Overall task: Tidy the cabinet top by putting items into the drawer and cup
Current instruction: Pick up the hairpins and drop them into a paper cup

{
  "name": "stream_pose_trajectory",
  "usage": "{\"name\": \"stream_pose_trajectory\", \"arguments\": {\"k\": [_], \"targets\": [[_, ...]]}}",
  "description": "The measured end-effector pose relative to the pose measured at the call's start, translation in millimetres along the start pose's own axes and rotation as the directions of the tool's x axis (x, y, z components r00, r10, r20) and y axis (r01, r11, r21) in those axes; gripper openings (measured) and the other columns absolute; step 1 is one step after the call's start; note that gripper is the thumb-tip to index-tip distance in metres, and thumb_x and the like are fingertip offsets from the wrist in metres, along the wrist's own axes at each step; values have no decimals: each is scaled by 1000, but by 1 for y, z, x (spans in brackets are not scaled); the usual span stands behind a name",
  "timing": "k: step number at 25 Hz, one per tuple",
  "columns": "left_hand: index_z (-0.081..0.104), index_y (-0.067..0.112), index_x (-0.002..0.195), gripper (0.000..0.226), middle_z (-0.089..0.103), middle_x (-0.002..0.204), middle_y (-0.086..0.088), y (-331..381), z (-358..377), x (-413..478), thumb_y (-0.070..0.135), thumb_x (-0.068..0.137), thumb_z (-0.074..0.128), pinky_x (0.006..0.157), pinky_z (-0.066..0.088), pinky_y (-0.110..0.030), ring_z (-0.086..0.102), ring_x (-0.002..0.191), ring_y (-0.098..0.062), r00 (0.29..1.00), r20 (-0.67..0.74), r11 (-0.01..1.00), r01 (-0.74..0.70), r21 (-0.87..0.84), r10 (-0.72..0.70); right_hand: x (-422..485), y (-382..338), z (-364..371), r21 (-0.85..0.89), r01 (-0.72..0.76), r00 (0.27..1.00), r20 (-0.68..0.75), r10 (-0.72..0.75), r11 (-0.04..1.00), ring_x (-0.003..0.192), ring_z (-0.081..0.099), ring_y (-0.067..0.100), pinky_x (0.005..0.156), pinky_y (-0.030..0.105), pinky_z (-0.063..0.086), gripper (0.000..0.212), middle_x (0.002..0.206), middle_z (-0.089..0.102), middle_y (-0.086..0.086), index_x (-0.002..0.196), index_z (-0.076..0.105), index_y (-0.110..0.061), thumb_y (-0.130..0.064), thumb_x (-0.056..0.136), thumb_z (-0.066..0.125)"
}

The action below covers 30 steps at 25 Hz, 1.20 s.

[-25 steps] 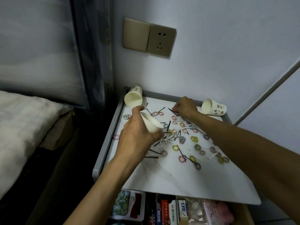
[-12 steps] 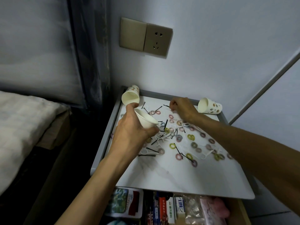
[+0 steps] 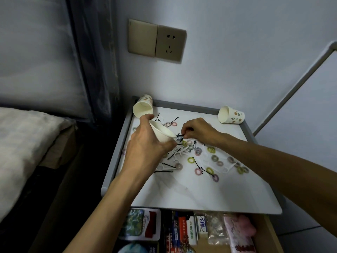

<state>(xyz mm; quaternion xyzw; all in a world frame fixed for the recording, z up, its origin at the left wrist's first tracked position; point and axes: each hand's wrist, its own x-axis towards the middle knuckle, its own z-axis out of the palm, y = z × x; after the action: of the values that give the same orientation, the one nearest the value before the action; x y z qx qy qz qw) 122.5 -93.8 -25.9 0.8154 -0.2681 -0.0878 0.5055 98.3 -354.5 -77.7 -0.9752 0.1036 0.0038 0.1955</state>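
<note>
My left hand [image 3: 145, 145] grips a white paper cup [image 3: 161, 132], tilted with its mouth toward the right. Just beside the cup's rim, my right hand [image 3: 197, 130] pinches black hairpins [image 3: 179, 136] at its fingertips. The white cabinet top [image 3: 191, 190] is strewn with several coloured hair rings [image 3: 209, 169], more black hairpins [image 3: 167, 164] and white floss picks [image 3: 180, 152]. Below the front edge, the drawer [image 3: 269, 232] stands open, packed with small packets.
Two patterned paper cups lie on their sides at the back: one at the left corner [image 3: 143, 108], one at the right [image 3: 230, 116]. A grey rim [image 3: 116, 148] edges the top. A bed [image 3: 23, 143] lies left; a wall socket [image 3: 156, 42] is above.
My right hand has drawn back from the rear of the top toward the cup, now pinching hairpins at the rim. The left hand keeps holding the cup.
</note>
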Motion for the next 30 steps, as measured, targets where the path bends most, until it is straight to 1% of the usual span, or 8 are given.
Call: {"name": "stream_pose_trajectory", "arguments": {"k": [4, 7, 12, 17, 23, 25, 27, 30], "targets": [[35, 25, 139, 88, 58, 121, -1, -1, 0, 1, 33, 67, 85, 88, 49, -38, 56, 107, -24, 1000, -2, 1000, 4, -13, -4, 1, 0, 0, -100, 8, 1000, -6, -9, 995, 83, 53, 8, 66, 2, 35, 5, 90, 58, -3, 87, 72, -12, -10, 83, 74], [34, 25, 139, 89, 58, 121, -2, -1, 0, 3, 32, 67, 86, 89, 49, -38, 56, 107, -25, 1000, -2, 1000, 11, -9, -11, 0, -1, -2, -140, 22, 1000, 9, -21, 990, 82, 51, 9, 66, 9, 35, 2, 90, 60, -2, 87, 71, -11, -11, 85, 71], [35, 27, 138, 89, 58, 118, -1, 1, -1, 3, 33, 66, 87, 88, 51, -39, 57, 103, -23, 1000, 2, 998, 28, -51, -28, -7, -4, -29, 9, -60, 990, -129, 61, 998, 71, 63, 10, 64, 24, 44, 9, 78, 69, -4, 81, 66, -20, -14, 87, 69], [37, 24, 137, 88, 60, 118, -1, 1, 6, 2, 31, 64, 87, 85, 50, -38, 57, 106, -25, 1000, 20, 999, 9, -51, -8, -23, -54, -68, 199, 43, 976, -220, 2, 979, 63, 61, 7, 64, 17, 48, 6, 77, 73, 0, 87, 75, -12, -8, 85, 71], [39, 25, 134, 86, 64, 111, 4, 9, 25, -4, 28, 62, 85, 72, 44, -31, 58, 103, -20, 998, 65, 998, 1, -61, 3, -48, -123, -69, 126, 247, 966, 48, -255, 961, 70, 61, -2, 68, 9, 41, 11, 84, 71, -8, 89, 77, -17, -10, 80, 76], [39, 26, 134, 87, 62, 112, 4, 10, 26, -5, 29, 61, 87, 74, 42, -30, 57, 104, -19, 999, 53, 998, 5, -70, -1, -50, -111, -74, 239, 197, 979, -103, -177, 951, 66, 60, 3, 64, 11, 42, 6, 81, 71, -4, 87, 76, -16, -12, 82, 75], [39, 27, 136, 89, 60, 115, 4, 11, 25, -6, 31, 61, 87, 79, 43, -31, 54, 107, -20, 999, 38, 998, 3, -69, -1, -53, -82, -77, 288, 32, 965, -258, 45, 957, 60, 60, 6, 59, 14, 43, 3, 73, 69, -5, 86, 75, -14, -14, 85, 73], [40, 26, 136, 88, 59, 115, 4, 11, 23, -6, 31, 61, 87, 85, 48, -35, 54, 109, -21, 1000, 25, 997, -5, -77, 7, -60, -21, -55, 151, -390, 897, -159, 412, 908, 66, 68, 15, 60, 27, 53, 6, 72, 71, 0, 85, 77, -9, -13, 84, 73]]}}
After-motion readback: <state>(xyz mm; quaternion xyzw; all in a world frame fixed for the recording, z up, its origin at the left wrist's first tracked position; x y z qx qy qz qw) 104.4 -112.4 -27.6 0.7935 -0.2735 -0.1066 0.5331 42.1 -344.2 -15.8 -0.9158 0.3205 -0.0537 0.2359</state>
